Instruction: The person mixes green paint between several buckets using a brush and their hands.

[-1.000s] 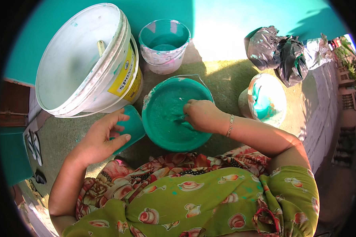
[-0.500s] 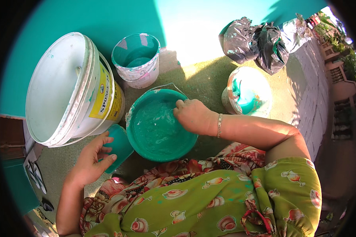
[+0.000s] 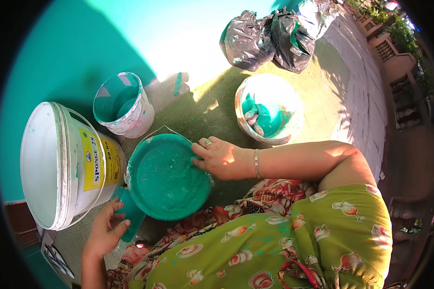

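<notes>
In the middle stands a small bucket (image 3: 171, 178) of teal paint with a thin wire handle. My right hand (image 3: 222, 156) reaches over its right rim. Its bent fingers are drawn together at the paint's edge, beside streaks in the surface, and whether they hold anything is hidden. Against the bucket's lower left side is a tilted teal cup (image 3: 131, 216). My left hand (image 3: 106, 229) has its fingers and thumb curved round the cup's outer side.
A large white bucket (image 3: 77, 159) with a yellow label lies tipped at the left. Behind are a paint-smeared pail (image 3: 130, 123) and a sunlit white bucket (image 3: 270, 103) with teal inside. Black plastic bags (image 3: 248, 41) sit by the teal wall (image 3: 53, 62); slippers (image 3: 58, 260) lie at lower left.
The view has turned and shifted, so the buckets appear farther left. My right hand has opened out somewhat from a tighter fist at the paint bucket's right side. My left hand stays at the cup.
</notes>
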Available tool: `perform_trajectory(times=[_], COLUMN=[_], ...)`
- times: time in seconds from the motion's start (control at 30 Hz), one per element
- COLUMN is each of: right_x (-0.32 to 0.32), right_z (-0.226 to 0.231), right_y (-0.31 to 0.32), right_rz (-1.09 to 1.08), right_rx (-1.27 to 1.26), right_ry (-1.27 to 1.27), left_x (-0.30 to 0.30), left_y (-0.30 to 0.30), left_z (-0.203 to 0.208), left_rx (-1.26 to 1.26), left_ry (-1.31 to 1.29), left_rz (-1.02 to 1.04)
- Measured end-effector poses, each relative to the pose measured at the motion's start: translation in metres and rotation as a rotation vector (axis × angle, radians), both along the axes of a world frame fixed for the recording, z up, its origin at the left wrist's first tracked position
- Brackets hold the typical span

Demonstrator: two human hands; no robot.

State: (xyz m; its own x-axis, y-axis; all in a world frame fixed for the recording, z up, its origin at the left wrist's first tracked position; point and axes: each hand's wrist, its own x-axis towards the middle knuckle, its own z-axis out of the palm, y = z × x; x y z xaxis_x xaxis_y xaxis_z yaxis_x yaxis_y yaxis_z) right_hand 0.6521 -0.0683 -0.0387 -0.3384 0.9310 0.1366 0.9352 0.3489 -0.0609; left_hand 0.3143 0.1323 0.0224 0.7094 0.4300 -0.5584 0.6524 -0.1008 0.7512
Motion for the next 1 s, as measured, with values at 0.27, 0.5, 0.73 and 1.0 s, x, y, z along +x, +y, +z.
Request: perform_trajectory(times=[0.27, 0.5, 0.73, 1.0], right_x=[0.007, 0.078, 0.292, 0.256], right_z=[-0.008, 0.045, 0.031, -0.079], right_y=[-0.004, -0.008, -0.153, -0.186], right_rz=[-0.095, -0.412, -1.505, -1.408], right_rx=[-0.03, 0.089, -0.255, -0.142], right_ry=[0.077, 0.6, 0.562, 1.834], left_x=[0.019, 0.029, 0.035, 0.063], left_y=[-0.004, -0.01, -0.013, -0.027], left_z=[0.004, 0.014, 0.028, 0.057], left_rx=[-0.015, -0.029, 0.012, 0.071], left_ry=[0.062, 0.107, 0.092, 0.11], left_rz=[-0.006, 0.035, 0.074, -0.025])
